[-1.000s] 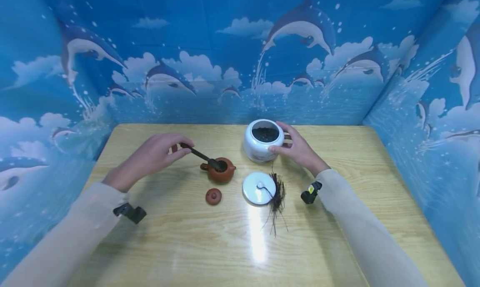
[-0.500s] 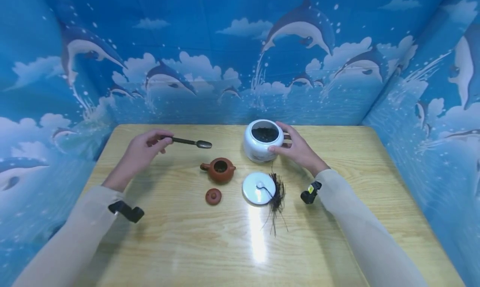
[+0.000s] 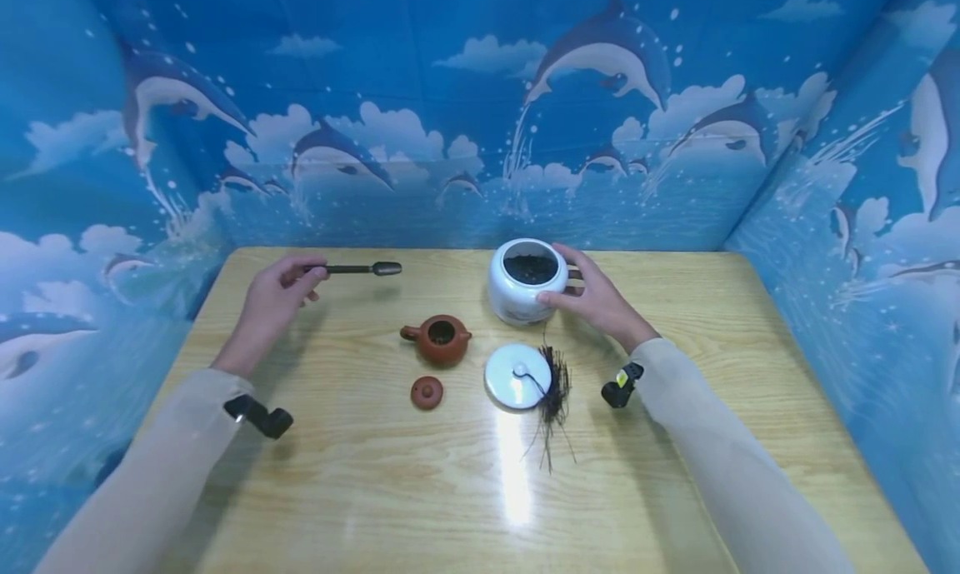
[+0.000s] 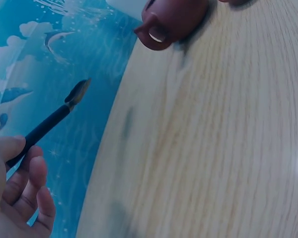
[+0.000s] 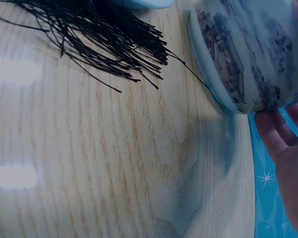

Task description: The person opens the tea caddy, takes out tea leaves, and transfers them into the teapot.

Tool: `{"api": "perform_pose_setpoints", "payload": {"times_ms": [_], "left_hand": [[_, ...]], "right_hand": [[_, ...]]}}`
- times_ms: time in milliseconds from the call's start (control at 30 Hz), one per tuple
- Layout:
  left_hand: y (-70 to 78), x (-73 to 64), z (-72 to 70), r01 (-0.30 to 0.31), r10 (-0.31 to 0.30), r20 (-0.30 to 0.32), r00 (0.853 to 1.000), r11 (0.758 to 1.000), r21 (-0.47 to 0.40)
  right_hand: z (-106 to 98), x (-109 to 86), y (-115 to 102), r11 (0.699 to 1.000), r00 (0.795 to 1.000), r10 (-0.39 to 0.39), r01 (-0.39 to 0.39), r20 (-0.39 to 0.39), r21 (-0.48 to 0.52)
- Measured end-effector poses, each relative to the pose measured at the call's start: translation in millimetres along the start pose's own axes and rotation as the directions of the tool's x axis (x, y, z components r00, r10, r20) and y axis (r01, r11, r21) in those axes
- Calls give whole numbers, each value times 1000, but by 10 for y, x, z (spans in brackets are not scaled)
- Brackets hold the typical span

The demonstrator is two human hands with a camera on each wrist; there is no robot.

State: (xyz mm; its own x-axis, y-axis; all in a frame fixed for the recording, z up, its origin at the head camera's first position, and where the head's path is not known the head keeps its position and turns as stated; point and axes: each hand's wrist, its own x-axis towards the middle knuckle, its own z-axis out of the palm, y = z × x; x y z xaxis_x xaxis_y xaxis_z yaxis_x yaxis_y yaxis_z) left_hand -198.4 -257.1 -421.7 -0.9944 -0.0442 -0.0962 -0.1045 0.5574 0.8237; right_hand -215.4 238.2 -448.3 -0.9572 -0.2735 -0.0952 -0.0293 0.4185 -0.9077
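Note:
My left hand [image 3: 279, 299] pinches the dark handle of a small tea scoop [image 4: 49, 124] between thumb and fingers, above the table's back left. Its spoon end points right and looks free of leaves. With thumb and spread fingers, my right hand [image 3: 596, 299] grips the side of a white porcelain jar [image 3: 517, 301], which has a painted landscape in the right wrist view and dark tea leaves inside. Between the hands stands a small brown clay teapot [image 3: 444, 351], lidless, its handle to the left. Something dark lies inside the pot.
The teapot's clay lid [image 3: 427, 392] lies in front of it. A white jar lid [image 3: 508, 382] with a dark tassel [image 3: 553, 395] lies before the jar. Dolphin-print cloth [image 3: 450, 124] walls the back and sides of the wooden table [image 3: 360, 482].
My left hand has lifted the tea scoop out of the teapot's mouth and moved it back and left. The right hand and jar have stayed put.

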Motion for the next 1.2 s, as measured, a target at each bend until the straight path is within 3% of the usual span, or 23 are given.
{"api": "perform_pose_setpoints", "payload": {"times_ms": [267,567,767,1200], "left_hand": [[-120,53,32,85,-85,-27,996,996,12],[-247,48,19,131,-130,-16,991,991,36],[-287,27,28,141,-141,-6,990,988,58],[-494,0,4,106,-117,79,990,985,135]], "right_hand": [[1,3,3,1000,1000,1,-1,-4,2],[6,-6,-7,1000,1000,11,-11,-4,1],[10,-6,-15,1000,1000,12,-12,-4,0],[11,-13,-9,1000,1000,7,-7,-11,-3]]}}
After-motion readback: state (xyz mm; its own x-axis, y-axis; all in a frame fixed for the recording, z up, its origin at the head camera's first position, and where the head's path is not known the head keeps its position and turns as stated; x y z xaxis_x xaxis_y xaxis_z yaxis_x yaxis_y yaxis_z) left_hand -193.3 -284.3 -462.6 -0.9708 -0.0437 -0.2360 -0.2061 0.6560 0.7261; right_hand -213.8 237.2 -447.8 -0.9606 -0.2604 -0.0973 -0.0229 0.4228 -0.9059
